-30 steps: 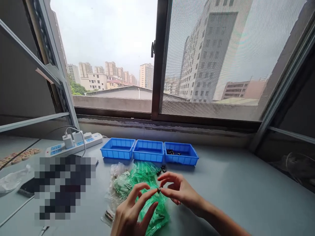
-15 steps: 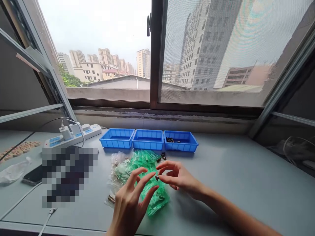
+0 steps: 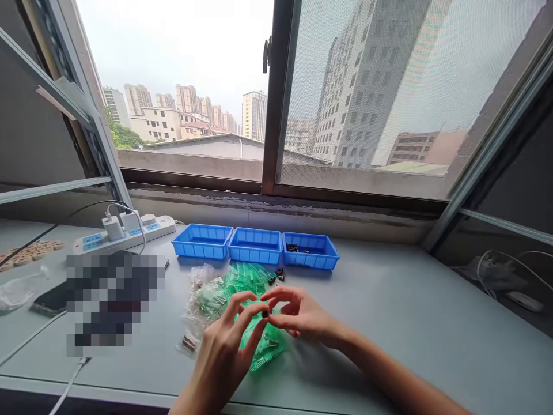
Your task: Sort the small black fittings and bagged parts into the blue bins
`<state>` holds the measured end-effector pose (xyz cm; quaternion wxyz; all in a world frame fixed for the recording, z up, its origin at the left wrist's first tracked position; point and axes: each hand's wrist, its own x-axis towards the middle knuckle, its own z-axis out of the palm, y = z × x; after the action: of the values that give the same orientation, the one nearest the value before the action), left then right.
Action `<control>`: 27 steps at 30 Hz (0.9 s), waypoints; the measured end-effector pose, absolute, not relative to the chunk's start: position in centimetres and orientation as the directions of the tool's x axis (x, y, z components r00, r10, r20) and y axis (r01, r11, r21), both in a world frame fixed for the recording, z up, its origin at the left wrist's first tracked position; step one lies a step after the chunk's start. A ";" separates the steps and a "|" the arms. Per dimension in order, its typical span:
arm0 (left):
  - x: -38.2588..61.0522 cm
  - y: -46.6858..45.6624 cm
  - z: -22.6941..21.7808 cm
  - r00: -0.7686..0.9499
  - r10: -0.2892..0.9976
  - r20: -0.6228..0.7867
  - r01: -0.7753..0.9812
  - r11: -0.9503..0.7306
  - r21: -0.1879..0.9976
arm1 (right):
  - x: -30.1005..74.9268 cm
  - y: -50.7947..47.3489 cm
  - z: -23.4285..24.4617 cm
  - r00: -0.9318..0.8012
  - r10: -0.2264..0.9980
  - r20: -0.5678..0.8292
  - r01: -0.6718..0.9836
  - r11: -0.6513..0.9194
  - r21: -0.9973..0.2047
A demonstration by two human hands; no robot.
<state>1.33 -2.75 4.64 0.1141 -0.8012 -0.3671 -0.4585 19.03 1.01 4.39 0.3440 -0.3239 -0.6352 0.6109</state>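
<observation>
A small dark piece (image 3: 265, 314), too small to name, is pinched between the fingertips of both hands above the green plastic bags. My left hand (image 3: 228, 334) has its thumb and index finger closed on it from the left. From the right, my right hand (image 3: 302, 314) grips it with thumb and fingers. Under the hands lies a pile of green plastic bags (image 3: 248, 279), partly hidden by my fingers. Several loose dark pieces (image 3: 280, 274) lie beside the bags. More dark pieces (image 3: 294, 248) sit inside the right blue bin (image 3: 311, 260).
Two other blue bins, the left bin (image 3: 201, 249) and the middle bin (image 3: 254, 255), stand in the same row. Clear bags (image 3: 199, 300) adjoin the green ones. A power strip (image 3: 162, 229), a phone (image 3: 49, 300) and cables are at left, with a window behind.
My left fingers have closed in on the small dark piece, which only my right hand held before. The two hands have come together, and the view has shifted slightly.
</observation>
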 end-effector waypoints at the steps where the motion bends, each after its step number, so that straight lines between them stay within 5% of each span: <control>1: 1.3 -2.8 4.6 0.303 0.496 0.813 0.696 -0.699 0.167 | 19.1 1.0 4.5 -0.553 0.832 0.048 -0.007 0.054 -0.999; 8: 0.8 -2.6 4.2 0.274 0.485 0.831 0.701 -0.692 0.172 | 19.5 2.0 4.8 -0.495 0.867 0.059 0.053 0.097 -0.994; 15: 0.9 -2.5 3.9 0.326 0.415 0.849 0.654 -0.748 0.114 | 20.9 4.4 4.9 -0.090 0.992 0.086 -0.014 0.086 -0.996; 27: 0.8 -2.9 4.2 0.374 0.426 0.824 0.622 -0.774 0.118 | 24.1 5.7 5.9 0.307 0.930 0.201 0.011 0.208 -0.978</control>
<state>0.77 -2.95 4.23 0.1066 -0.8219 -0.3188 -0.4600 24.06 5.72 5.93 0.6264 -0.5112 -0.4600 0.3670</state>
